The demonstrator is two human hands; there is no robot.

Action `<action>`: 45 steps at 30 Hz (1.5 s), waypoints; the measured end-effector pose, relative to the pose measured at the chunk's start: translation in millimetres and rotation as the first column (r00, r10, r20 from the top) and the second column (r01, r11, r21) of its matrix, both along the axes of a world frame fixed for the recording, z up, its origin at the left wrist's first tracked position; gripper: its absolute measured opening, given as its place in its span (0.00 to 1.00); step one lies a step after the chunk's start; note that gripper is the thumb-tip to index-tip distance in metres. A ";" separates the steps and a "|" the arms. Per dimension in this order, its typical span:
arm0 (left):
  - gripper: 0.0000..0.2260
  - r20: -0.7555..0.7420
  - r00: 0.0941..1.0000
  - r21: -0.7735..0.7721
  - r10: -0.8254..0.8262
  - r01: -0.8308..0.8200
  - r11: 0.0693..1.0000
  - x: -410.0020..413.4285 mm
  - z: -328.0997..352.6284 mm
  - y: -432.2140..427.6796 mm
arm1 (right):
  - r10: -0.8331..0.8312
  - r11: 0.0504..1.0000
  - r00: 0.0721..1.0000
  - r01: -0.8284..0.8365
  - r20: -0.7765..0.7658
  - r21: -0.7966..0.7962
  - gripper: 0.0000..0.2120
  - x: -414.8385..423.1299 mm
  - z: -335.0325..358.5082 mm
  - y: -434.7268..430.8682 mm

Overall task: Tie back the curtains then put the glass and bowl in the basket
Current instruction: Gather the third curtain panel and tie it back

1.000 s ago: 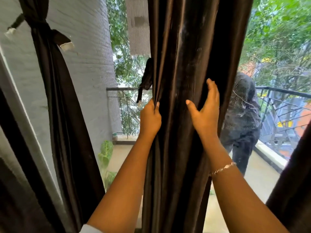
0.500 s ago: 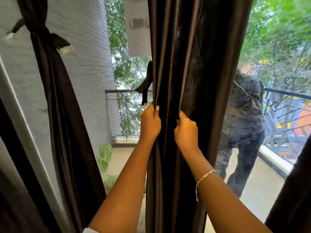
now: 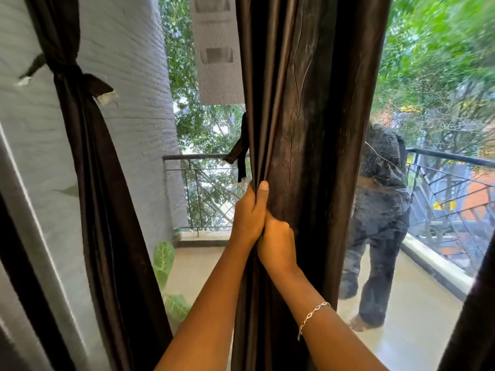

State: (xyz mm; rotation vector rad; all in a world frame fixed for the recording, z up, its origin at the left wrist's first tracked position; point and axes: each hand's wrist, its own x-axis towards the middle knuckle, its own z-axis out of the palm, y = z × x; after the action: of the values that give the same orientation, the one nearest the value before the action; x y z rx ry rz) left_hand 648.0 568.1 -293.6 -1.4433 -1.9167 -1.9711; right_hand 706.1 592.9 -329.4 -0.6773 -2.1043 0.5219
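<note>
A dark brown curtain [image 3: 308, 108] hangs straight down in the middle of the window. My left hand [image 3: 247, 212] grips its left folds, thumb pointing up. My right hand [image 3: 277, 243] is closed on the folds just below and to the right, touching the left hand. A dark tie-back strip [image 3: 241, 151] dangles behind the curtain's left edge, above my hands. At the left, a second brown curtain [image 3: 88, 162] is bound with a knotted tie-back [image 3: 72, 73]. No glass, bowl or basket is in view.
Through the window pane is a balcony with a metal railing [image 3: 203, 183], a white brick wall [image 3: 128, 76] and green plants [image 3: 163, 258]. A person in dark clothes [image 3: 380, 218] stands on the balcony at the right. Another dark curtain edge [image 3: 474, 303] fills the lower right.
My right hand has moved left across the curtain, gathering its folds, and closed on them beside my left hand. The view has shifted slightly downward.
</note>
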 end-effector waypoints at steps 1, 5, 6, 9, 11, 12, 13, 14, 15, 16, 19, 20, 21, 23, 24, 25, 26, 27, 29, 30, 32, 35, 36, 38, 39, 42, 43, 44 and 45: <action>0.15 -0.016 1.000 -0.007 -0.022 0.022 1.000 1.3 -0.5 -0.6 | 0.002 1.000 1.000 -0.002 0.008 -0.008 0.14 1.8 -0.6 -0.3; 0.14 -0.044 0.999 -0.032 0.027 -0.028 0.999 -1.4 -2.6 7.0 | 0.052 0.999 0.998 -0.052 0.042 -0.003 0.21 7.0 -2.5 5.7; 0.14 -0.016 1.000 -0.028 0.025 -0.025 0.999 -2.0 -3.1 8.5 | 0.066 0.997 0.997 -0.067 0.031 0.036 0.24 9.4 -2.7 6.4; 0.14 0.031 0.999 0.003 -0.017 0.017 1.000 -0.4 -4.2 8.1 | -0.007 0.944 0.978 0.075 -0.207 0.322 0.22 22.3 -4.1 6.3; 0.14 0.005 1.000 0.027 -0.028 0.028 0.999 -0.8 -5.5 8.8 | -0.042 0.834 0.910 0.259 -0.413 0.487 0.22 35.5 -0.1 4.9; 0.15 0.003 0.999 0.038 -0.032 0.031 0.999 -1.8 -6.1 10.8 | -0.047 0.796 0.879 0.320 -0.475 0.514 0.23 42.9 4.6 5.9; 0.15 0.011 0.999 0.042 -0.032 0.031 0.999 -2.8 -6.5 12.6 | -0.076 0.782 0.849 0.376 -0.523 0.497 0.25 50.0 11.0 9.0; 0.15 0.021 0.999 0.042 -0.027 0.026 0.999 -4.2 -7.2 14.1 | -0.126 0.792 0.817 0.424 -0.562 0.439 0.27 55.4 16.5 14.7; 0.15 0.029 0.999 0.038 -0.023 0.022 0.999 -4.0 -6.9 15.3 | -0.184 0.813 0.785 0.459 -0.591 0.357 0.30 60.1 22.0 21.6; 0.15 0.035 0.999 0.036 -0.019 0.018 0.999 -4.1 -7.0 16.3 | -0.227 0.842 0.764 0.466 -0.604 0.272 0.33 64.1 26.0 28.7; 0.16 0.046 0.999 0.028 -0.006 0.004 1.000 -2.3 -7.0 17.2 | -0.256 0.944 0.809 0.326 -0.529 0.042 0.37 70.6 23.1 46.7; 0.16 0.055 0.998 0.024 0.000 -0.001 1.000 -1.6 -7.1 17.9 | -0.255 0.960 0.848 0.281 -0.464 -0.015 0.36 70.7 19.0 50.1; 0.16 0.064 0.998 0.019 0.000 -0.001 1.000 -0.1 -7.0 18.4 | -0.255 0.965 0.881 0.259 -0.399 -0.047 0.34 69.1 14.2 51.1; 0.16 0.069 0.998 0.011 -0.006 0.005 1.000 2.2 -8.2 21.4 | -0.228 0.972 0.919 0.231 -0.322 -0.030 0.34 61.8 3.0 48.1; 0.16 0.067 0.998 0.007 -0.012 0.011 1.000 3.7 -9.0 23.4 | -0.199 0.979 0.935 0.204 -0.294 -0.013 0.34 56.9 -2.4 46.1; 0.16 0.066 0.998 0.004 -0.020 0.020 1.000 5.7 -9.3 24.5 | -0.162 0.986 0.950 0.167 -0.268 -0.003 0.34 52.0 -7.0 44.0; 0.16 0.066 0.997 0.005 -0.031 0.030 1.000 7.5 -9.8 25.4 | -0.123 0.992 0.963 0.127 -0.240 -0.001 0.34 47.3 -9.8 41.7; 0.16 0.062 0.997 0.008 -0.042 0.042 0.999 9.3 -9.8 25.4 | -0.086 0.996 0.974 0.088 -0.208 -0.001 0.34 43.1 -12.3 39.8; 0.16 0.055 0.997 0.010 -0.061 0.060 0.998 13.2 -9.2 24.6 | -0.031 1.000 0.991 0.030 -0.134 -0.006 0.36 37.1 -15.4 35.3; 0.16 0.056 0.997 0.007 -0.061 0.061 0.998 14.7 -8.6 24.1 | -0.014 1.000 0.996 0.013 -0.093 -0.010 0.38 34.4 -16.1 32.3; 0.15 0.072 0.995 0.009 -0.063 0.062 0.998 18.3 -6.5 23.3 | 0.019 1.000 0.999 -0.020 -0.043 -0.021 0.38 29.0 -18.0 29.2; 0.14 0.135 0.984 -0.001 -0.113 0.114 0.994 24.7 -6.6 22.0 | 0.090 0.993 0.995 -0.092 -0.036 -0.080 0.33 18.1 -26.5 25.7; 0.14 0.147 0.980 -0.008 -0.135 0.138 0.990 26.2 -7.9 21.2 | 0.099 0.987 0.992 -0.107 -0.073 -0.120 0.30 14.0 -29.7 24.9; 0.15 0.101 0.985 -0.032 -0.140 0.144 0.989 29.4 -10.2 19.8 | 0.064 0.967 0.990 -0.093 -0.128 -0.236 0.21 11.0 -34.5 25.4; 0.16 0.058 0.992 -0.044 -0.115 0.117 0.992 29.7 -11.0 19.7 | 0.065 0.962 0.989 -0.098 -0.136 -0.255 0.19 12.9 -35.2 25.8; 0.16 -0.025 1.000 -0.064 0.001 -0.002 0.998 26.8 -10.5 20.9 | 0.296 0.938 0.944 -0.316 -0.147 -0.143 0.28 26.6 -38.6 30.8; 0.16 -0.038 0.999 -0.066 0.027 -0.029 0.997 25.8 -10.3 20.0 | 0.367 0.916 0.915 -0.386 -0.165 -0.104 0.31 33.4 -39.8 34.0; 0.16 -0.059 0.997 -0.058 0.044 -0.047 0.997 24.7 -11.3 19.3 | 0.387 0.908 0.898 -0.410 -0.209 -0.081 0.30 41.4 -38.5 36.9; 0.16 -0.087 0.995 -0.046 0.055 -0.059 0.997 23.3 -12.3 17.9 | 0.375 0.910 0.878 -0.410 -0.297 -0.064 0.27 48.9 -36.0 41.9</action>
State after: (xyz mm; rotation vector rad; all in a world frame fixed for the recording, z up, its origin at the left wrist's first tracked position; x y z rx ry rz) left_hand 671.3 586.1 -305.9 -1.4425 -1.9592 -1.8208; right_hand 755.0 634.8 -365.4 -0.2160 -1.9512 0.9268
